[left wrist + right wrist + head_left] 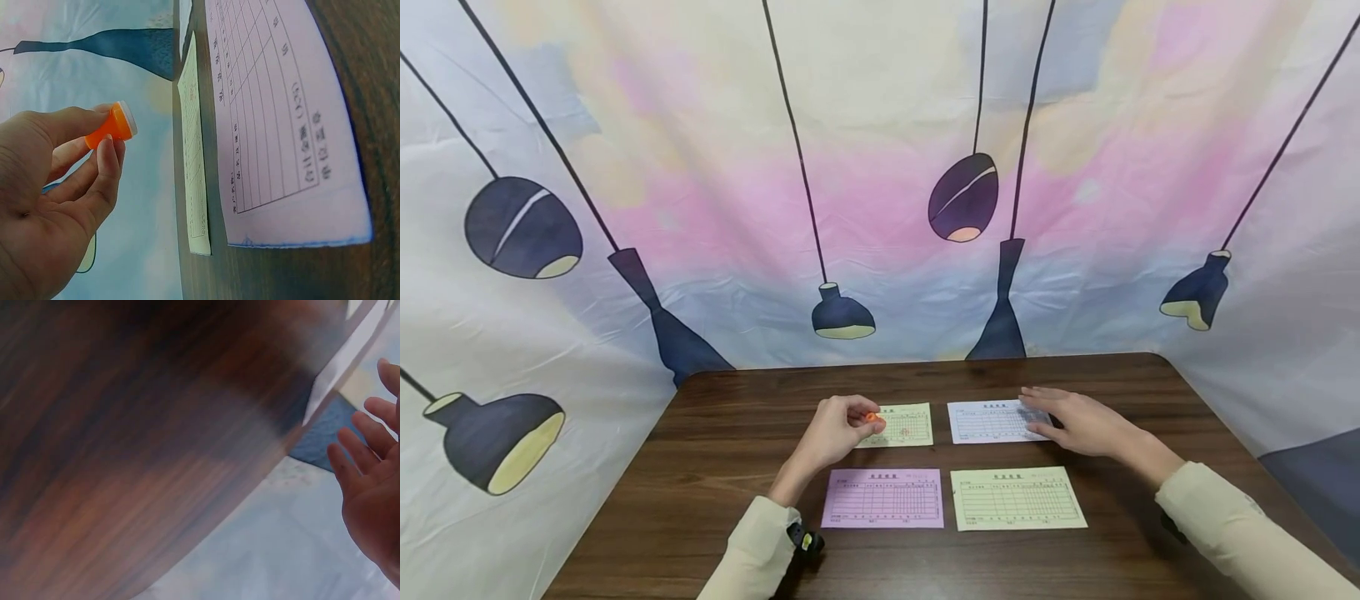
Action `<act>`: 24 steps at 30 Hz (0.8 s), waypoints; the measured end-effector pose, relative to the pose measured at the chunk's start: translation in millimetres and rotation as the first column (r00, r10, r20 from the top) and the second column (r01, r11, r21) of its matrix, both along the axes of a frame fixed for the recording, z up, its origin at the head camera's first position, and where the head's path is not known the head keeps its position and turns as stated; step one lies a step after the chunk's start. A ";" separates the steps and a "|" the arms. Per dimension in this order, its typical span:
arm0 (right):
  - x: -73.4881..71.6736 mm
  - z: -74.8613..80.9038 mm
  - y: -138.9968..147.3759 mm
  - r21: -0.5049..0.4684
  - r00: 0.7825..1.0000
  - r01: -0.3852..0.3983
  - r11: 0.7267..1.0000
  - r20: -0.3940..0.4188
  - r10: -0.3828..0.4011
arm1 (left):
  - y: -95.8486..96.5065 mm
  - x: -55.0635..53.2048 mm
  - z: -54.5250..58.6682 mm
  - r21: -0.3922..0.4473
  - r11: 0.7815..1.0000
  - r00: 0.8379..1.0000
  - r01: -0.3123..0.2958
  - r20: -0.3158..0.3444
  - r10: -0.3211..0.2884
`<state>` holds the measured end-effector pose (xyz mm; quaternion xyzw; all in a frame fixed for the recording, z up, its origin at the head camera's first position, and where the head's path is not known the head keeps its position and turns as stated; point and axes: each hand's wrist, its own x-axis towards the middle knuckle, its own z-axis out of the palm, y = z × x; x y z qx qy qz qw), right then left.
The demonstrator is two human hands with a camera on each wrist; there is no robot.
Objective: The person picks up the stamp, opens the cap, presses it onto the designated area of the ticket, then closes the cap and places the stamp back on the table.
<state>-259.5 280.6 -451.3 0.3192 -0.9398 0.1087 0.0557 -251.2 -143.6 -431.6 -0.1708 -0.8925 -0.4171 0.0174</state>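
Note:
Between the thumb and fingers of my left hand [831,429] is a small orange stamp [103,130] with a whitish end, held above the table. In the head view the hand overlaps the left part of the back-left pale yellow form slip [917,414], which bears a small red mark. My right hand [1078,421] holds nothing; its fingers are extended over the right end of the back-right bluish-white form slip [985,422]. Nearer me lie a purple form slip [882,498] on the left and a pale green-yellow form slip [1018,498] on the right.
The slips lie in two rows on a dark wood table [715,467]. Behind its far edge hangs a pastel cloth backdrop [895,183] printed with dark lamps. A black wrist camera [807,540] sits at the left sleeve, low over the table.

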 end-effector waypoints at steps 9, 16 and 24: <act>0.0 -13.1 15.5 0.041 0.995 0.043 0.998 0.085 -0.046 | 0.7 0.5 -3.4 -0.008 1.000 1.000 0.010 -0.003 -0.010; -1.9 -16.4 22.7 0.078 0.999 0.010 0.997 0.033 -0.013 | 0.2 -0.1 -6.4 -0.019 0.999 1.000 0.027 -0.011 -0.028; -8.9 -20.4 29.9 0.076 0.999 0.009 0.997 0.033 -0.011 | 1.0 1.3 -8.9 -0.020 0.999 0.999 0.043 -0.013 -0.044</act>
